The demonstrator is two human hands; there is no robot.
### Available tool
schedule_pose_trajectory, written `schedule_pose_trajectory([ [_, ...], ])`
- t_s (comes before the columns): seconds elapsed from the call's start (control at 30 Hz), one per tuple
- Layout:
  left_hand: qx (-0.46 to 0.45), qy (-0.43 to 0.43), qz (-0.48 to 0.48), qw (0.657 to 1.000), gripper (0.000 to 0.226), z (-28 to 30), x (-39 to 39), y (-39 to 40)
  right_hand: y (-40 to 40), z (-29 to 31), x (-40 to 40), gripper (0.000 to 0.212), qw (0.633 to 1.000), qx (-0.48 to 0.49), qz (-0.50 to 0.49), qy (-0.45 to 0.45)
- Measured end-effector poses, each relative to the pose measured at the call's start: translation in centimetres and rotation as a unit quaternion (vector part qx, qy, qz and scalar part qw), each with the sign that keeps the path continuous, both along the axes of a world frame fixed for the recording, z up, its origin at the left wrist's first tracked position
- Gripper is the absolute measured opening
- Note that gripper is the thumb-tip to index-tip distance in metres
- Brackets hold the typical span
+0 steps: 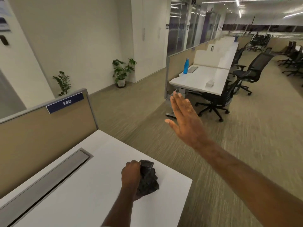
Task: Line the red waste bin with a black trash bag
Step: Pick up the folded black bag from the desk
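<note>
Black, crumpled plastic is sitting bunched near the front right corner of the white desk [91,177]: this is the trash bag [148,178], wadded into a tight lump and lying on the desk surface. The left hand [131,176] is pressing against the bag's left side, its fingers [136,164] curling closed around the plastic and gripping it. To the left of the bag, a long grey cable-tray lid [49,176] is running diagonally across the desk, and beyond that a tan partition [41,131] is carrying a blue plate [65,102] reading 140. The right hand [185,122] is hanging in the air above and to the right of the bag, well apart from it, over the carpet [164,153], its fingers [177,104] stretching out flat and wide with nothing in them. Farther beyond the bag, across the aisle, a blue bottle [186,65] is standing upright on another white desk [201,81], with black office chairs [218,97] beside it. Two potted plants [122,72] are standing against the far wall. The red waste bin is not showing in this head view.
</note>
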State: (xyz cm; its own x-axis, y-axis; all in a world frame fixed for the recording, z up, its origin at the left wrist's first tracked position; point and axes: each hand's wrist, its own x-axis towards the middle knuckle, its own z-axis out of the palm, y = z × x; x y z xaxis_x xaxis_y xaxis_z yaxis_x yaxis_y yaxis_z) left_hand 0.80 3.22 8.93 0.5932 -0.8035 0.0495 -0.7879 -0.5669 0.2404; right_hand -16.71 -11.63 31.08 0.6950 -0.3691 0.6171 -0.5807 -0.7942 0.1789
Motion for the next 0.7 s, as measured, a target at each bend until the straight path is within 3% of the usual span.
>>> schedule_pose_trajectory([
  [0.33,-0.149,0.056,0.1,0.982,0.023,6.9,-4.6,3.2,3.0,3.6,-6.5,0.081,0.997,0.008,0.041,-0.059],
  [0.7,-0.311,0.052,0.13,0.94,0.015,18.6,-11.5,5.6,5.9,8.3,-16.6,0.081,0.993,0.014,0.06,-0.101],
])
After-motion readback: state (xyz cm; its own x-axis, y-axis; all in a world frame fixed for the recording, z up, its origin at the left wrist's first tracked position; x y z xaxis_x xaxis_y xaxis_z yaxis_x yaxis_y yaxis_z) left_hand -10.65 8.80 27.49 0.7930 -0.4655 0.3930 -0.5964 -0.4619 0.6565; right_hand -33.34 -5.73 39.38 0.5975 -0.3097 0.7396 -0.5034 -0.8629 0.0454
